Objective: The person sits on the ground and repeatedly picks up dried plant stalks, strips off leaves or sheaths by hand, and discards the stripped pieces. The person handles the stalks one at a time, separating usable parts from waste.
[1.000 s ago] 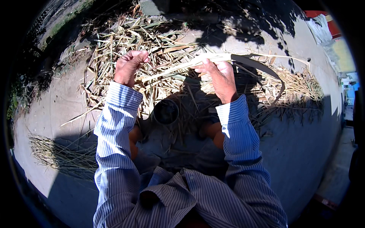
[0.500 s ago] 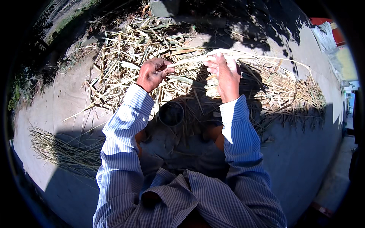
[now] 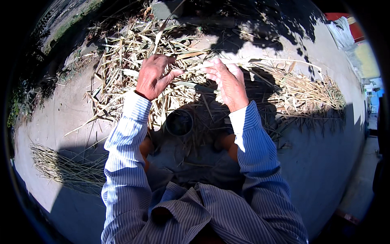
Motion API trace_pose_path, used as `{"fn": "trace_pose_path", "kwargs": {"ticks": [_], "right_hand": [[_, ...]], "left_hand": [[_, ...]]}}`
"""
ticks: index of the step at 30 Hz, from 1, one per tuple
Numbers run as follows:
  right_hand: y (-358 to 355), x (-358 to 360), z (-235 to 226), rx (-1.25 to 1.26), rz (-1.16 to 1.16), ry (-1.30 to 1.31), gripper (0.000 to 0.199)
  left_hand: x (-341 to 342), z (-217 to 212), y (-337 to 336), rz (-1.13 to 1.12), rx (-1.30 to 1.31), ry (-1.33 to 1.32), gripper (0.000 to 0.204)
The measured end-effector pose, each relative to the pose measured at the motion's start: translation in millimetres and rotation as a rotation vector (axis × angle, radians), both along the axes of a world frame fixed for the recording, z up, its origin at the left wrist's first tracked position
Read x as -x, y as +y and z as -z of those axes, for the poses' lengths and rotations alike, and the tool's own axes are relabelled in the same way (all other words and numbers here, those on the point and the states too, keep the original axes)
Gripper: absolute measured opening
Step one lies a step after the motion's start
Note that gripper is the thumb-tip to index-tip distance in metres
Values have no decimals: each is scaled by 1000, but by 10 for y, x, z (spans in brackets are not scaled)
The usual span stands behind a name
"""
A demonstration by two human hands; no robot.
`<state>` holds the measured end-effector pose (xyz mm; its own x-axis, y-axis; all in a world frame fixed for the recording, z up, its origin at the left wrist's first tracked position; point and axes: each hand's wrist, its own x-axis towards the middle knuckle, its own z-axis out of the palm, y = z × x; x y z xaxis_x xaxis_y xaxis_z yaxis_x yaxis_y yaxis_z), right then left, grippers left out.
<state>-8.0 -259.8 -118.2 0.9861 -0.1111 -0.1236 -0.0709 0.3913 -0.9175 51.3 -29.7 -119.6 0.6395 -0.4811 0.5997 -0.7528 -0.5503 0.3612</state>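
Right hand point(image 3: 231, 84): right of the frame's middle in the upper half; closed on a pale stalk point(image 3: 280, 59), pinched between thumb and fingers.
Pale stalk: across the upper middle of the frame; from just beside the left thumb, through the right-hand pinch, then out to the upper right, long and thin with a slight downward bend near the far end.
Left hand point(image 3: 153, 79): left of the frame's middle, back of the hand uppermost; thumb and fingers apart, with a gap facing the right hand.
Leaf strip point(image 3: 160, 33): slanting up from behind the left knuckles toward the top edge; cannot tell whether touching the fingers.
Sleeves point(image 3: 254, 140): blue-and-white striped, in from the lower edge.
Straw heap point(image 3: 115, 61): loose and tangled, upper left to upper middle, beneath and beyond the hands.
Dark round container point(image 3: 192, 123): at the centre, below the gap between the hands; contents too dark to tell.
Right-hand bundle point(image 3: 310, 91): dry stalks, right of the frame, partly in shadow.
Lower-left bundle point(image 3: 48, 162): thin stalks, half in shadow, on pale ground point(image 3: 325, 162).
Grey block point(image 3: 166, 9): at the top edge, beyond the heap.
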Motion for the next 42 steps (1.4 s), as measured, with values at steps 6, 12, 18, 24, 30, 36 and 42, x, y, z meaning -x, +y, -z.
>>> {"fn": "trace_pose_path", "kwargs": {"ticks": [6, 12, 18, 24, 30, 36, 42], "right_hand": [[-68, -72, 43, -454, 29, -60, 27], [-297, -122, 24, -441, 39, -141, 20], [85, -33, -120, 18, 83, -244, 35], [95, 38, -190, 175, 40, -270, 32], [-165, 78, -27, 202, 90, -189, 30], [4, 102, -8, 307, -16, -326, 26], [-33, 126, -53, 259, 18, -202, 30]], "left_hand": [[-81, -32, 17, 136, -96, 171, 14], [-154, -251, 323, -24, -146, 270, 13], [123, -85, -319, 53, 369, 460, 29], [126, -32, -497, 177, 730, 889, 14], [-198, 6, 80, 135, 946, 857, 12], [222, -88, -517, 167, 372, 753, 20], [-43, 29, -241, 52, 930, 939, 14]]}}
